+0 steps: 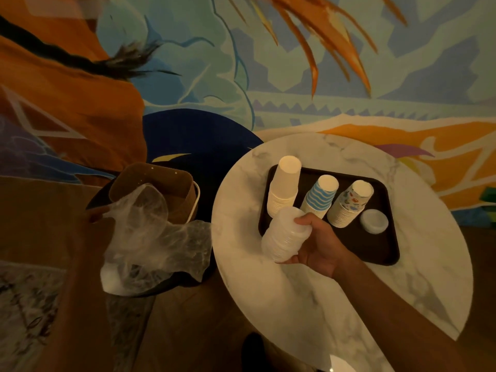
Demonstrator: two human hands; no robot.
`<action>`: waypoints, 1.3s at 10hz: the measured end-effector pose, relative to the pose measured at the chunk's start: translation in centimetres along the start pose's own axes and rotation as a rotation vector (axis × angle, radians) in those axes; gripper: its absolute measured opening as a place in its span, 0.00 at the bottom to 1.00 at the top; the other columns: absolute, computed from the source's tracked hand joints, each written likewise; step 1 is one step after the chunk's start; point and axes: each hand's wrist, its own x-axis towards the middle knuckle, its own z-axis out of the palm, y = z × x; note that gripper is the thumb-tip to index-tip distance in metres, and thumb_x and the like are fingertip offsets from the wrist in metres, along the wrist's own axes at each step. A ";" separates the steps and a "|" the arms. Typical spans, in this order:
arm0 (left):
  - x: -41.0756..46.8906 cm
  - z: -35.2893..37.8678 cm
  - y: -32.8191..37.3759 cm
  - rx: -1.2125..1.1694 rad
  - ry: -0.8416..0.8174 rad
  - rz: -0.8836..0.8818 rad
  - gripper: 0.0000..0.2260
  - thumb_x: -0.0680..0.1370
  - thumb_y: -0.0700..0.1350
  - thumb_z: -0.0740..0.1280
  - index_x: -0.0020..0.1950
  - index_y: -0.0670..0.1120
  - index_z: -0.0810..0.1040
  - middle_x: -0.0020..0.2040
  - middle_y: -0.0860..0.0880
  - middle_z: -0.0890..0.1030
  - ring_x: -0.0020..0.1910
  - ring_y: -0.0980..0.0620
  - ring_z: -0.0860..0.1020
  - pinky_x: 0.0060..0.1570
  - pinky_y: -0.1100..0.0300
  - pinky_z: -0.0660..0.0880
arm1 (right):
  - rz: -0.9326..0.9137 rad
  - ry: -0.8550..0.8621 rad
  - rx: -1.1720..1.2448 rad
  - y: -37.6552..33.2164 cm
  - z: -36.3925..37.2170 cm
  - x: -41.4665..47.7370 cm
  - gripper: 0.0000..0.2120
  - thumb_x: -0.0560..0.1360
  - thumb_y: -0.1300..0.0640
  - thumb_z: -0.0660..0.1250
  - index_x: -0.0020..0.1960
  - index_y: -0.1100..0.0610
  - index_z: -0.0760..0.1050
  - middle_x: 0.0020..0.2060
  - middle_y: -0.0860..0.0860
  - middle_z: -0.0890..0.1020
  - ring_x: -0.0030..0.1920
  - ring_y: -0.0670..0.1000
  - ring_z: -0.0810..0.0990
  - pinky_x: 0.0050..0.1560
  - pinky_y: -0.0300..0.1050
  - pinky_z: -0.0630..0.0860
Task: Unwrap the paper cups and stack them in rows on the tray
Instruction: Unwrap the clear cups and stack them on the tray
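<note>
Centrally, a round marble table (349, 304) carries a dark brown tray (370, 245) toward its 12 o'clock side. At 9 o'clock of the table, the dim left hand (94, 214) pinches a crumpled clear plastic wrapper (150, 237) beside a brown paper bag (166, 189). Upside-down on the tray stand a plain white cup stack (285, 189), a blue-waved cup stack (320, 196) and a patterned cup stack (351, 204). The right hand (319, 242) curls round a tilted translucent cup stack (285, 234) at the tray's 8 o'clock edge.
</note>
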 end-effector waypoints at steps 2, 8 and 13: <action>-3.8 2.9 1.9 0.071 -0.028 0.086 0.16 0.77 0.46 0.71 0.64 0.54 0.80 0.62 0.46 0.80 0.60 0.42 0.79 0.60 0.43 0.77 | -0.007 0.015 0.006 0.0 -0.6 -1.1 0.32 0.68 0.49 0.73 0.71 0.49 0.72 0.65 0.61 0.80 0.66 0.67 0.77 0.65 0.72 0.72; -0.3 4.9 -3.6 0.671 -0.088 0.048 0.12 0.76 0.59 0.70 0.57 0.70 0.73 0.59 0.62 0.75 0.67 0.46 0.76 0.49 0.67 0.75 | -0.023 0.140 0.071 0.5 -3.0 -4.1 0.27 0.72 0.50 0.68 0.70 0.49 0.72 0.64 0.61 0.81 0.64 0.66 0.79 0.60 0.70 0.76; 4.1 12.5 -10.6 1.043 -0.651 0.035 0.41 0.77 0.73 0.56 0.84 0.56 0.46 0.84 0.47 0.44 0.82 0.39 0.42 0.77 0.34 0.44 | 0.083 0.222 0.038 2.4 -3.1 0.3 0.25 0.72 0.51 0.67 0.69 0.50 0.73 0.65 0.62 0.79 0.64 0.69 0.78 0.61 0.74 0.74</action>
